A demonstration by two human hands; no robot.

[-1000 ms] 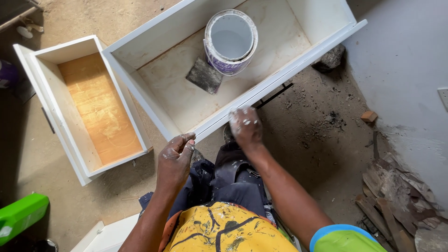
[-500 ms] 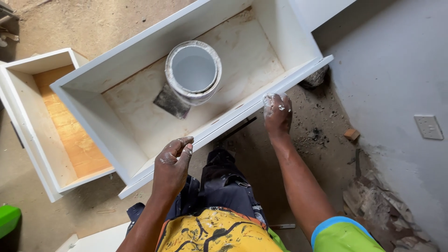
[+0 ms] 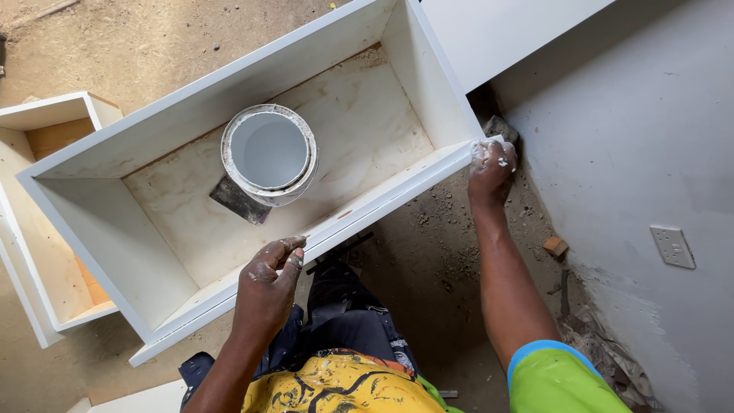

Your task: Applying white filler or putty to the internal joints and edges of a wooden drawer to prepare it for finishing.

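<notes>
Gripping white drawer box (image 3: 191,252) by its near edge.
Left hand (image 3: 267,287) curling over near rail; right hand (image 3: 492,170) pinching right corner; paint bucket (image 3: 269,153) sitting inside.

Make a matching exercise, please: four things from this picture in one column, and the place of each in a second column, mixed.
Things:
1. paint bucket
2. right hand
3. left hand
4. wall socket

Places:
A. on the grey wall, at the right
B. at the right end of the big drawer's front edge
C. inside the big drawer, standing on its bottom
D. at the middle of the drawer's front edge

Pairs: 1-C, 2-B, 3-D, 4-A
</notes>
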